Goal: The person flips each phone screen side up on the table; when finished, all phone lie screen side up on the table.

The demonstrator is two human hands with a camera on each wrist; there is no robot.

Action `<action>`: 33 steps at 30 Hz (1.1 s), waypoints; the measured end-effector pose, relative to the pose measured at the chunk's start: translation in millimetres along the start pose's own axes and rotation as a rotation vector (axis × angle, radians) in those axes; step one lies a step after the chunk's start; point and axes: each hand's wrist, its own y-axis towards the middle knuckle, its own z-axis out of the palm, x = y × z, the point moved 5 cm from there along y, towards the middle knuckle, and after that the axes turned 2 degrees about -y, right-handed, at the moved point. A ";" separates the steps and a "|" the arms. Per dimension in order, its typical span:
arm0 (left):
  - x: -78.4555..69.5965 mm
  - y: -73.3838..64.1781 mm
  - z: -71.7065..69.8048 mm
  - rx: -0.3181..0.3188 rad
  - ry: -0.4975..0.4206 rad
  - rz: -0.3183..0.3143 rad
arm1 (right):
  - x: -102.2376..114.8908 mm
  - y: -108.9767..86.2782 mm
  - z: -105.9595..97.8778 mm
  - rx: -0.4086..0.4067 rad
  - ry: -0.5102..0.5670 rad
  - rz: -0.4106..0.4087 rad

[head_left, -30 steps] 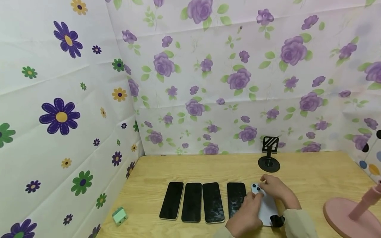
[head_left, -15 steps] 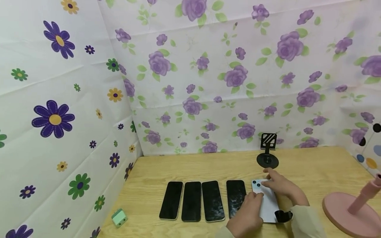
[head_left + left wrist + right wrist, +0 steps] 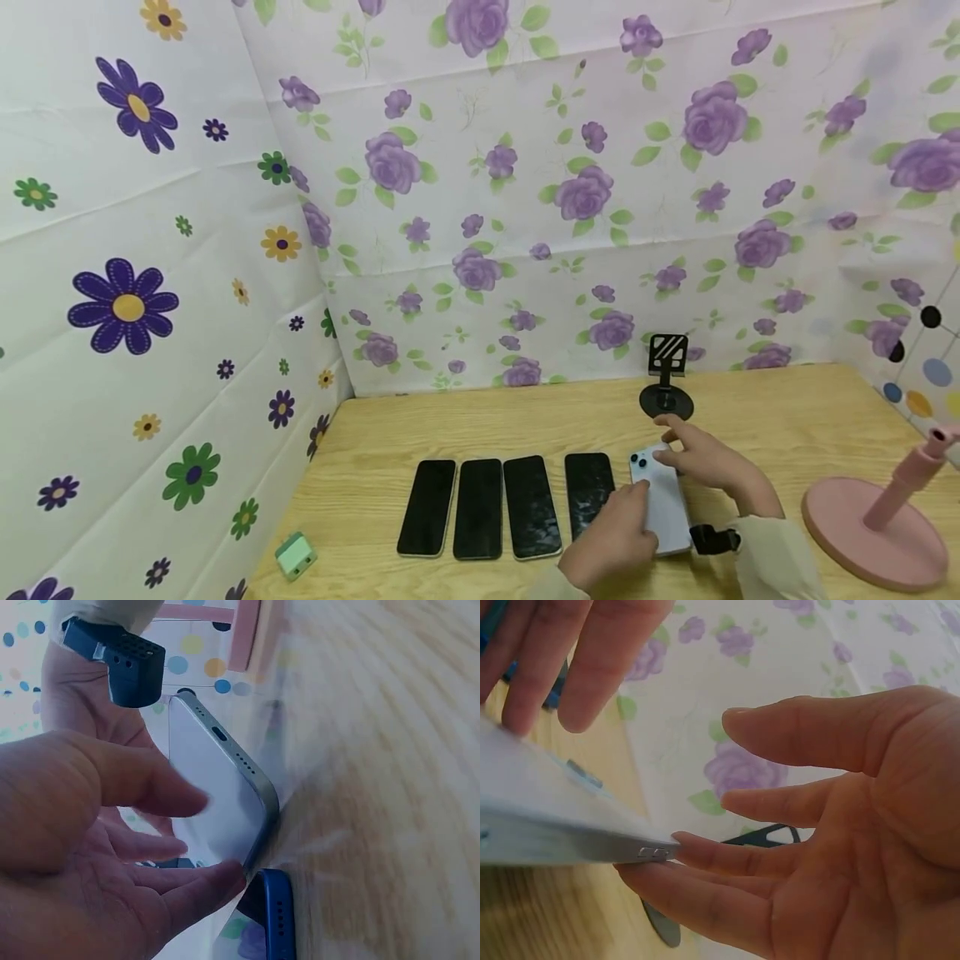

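A pale phone [image 3: 666, 508], camera side up, lies between both hands at the right end of a row of phones. In the left wrist view the phone [image 3: 214, 780] tilts, its right long edge higher than its left. My left hand [image 3: 611, 532] is at its left edge, fingertips touching low on that side, thumb raised over the back. My right hand [image 3: 708, 460] reaches to the far right edge. In the right wrist view its straight fingers [image 3: 705, 896] touch the phone's side, while the thumb stands away. A black-screened phone [image 3: 588, 487] is partly hidden behind my left hand.
Three more phones, a left one [image 3: 426, 508], a middle one [image 3: 477, 508] and a right one [image 3: 532, 507], lie face up. A black folding stand [image 3: 666, 400] stands behind. A pink round-based stand [image 3: 873, 533] is at right, a green block [image 3: 295, 554] at left.
The pale phone has tilted, its right edge rising. My right hand has shifted outward along the top right edge. My left thumb has lifted, and the head view has turned slightly.
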 end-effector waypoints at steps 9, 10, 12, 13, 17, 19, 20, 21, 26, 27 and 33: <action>9.0 -3.1 -8.2 0.022 -0.286 -0.035 | 10.6 -2.0 4.5 0.004 0.047 -0.023; 12.9 -1.6 -5.7 0.036 -0.294 -0.040 | 10.8 -2.6 5.6 0.013 0.064 -0.022; 24.9 5.2 4.1 0.037 -0.316 -0.052 | 10.8 -3.8 7.9 0.030 0.105 -0.012; 25.3 5.0 4.2 0.038 -0.326 -0.058 | 10.9 -4.3 8.8 0.036 0.126 -0.007; 31.6 8.0 5.5 0.014 -0.386 -0.053 | 13.6 -5.2 13.4 0.066 0.229 0.008; 22.0 -0.6 -6.1 0.017 -0.426 -0.034 | 16.2 -4.3 16.8 0.080 0.275 0.009; 21.3 -2.4 -8.6 0.016 -0.444 -0.018 | 17.6 -3.4 18.5 0.086 0.293 0.009; 11.6 -10.6 -18.3 0.015 -0.458 -0.016 | 19.3 -2.5 20.3 0.095 0.307 0.003; 7.9 -16.9 -28.1 0.032 -0.484 0.002 | 21.1 2.0 27.9 0.125 0.319 0.010; 9.4 -16.4 -28.7 0.035 -0.485 0.000 | 21.2 2.3 29.0 0.133 0.319 0.012; 16.8 -15.6 -33.5 -0.004 -0.641 -0.055 | 19.0 4.3 32.8 0.154 0.279 0.038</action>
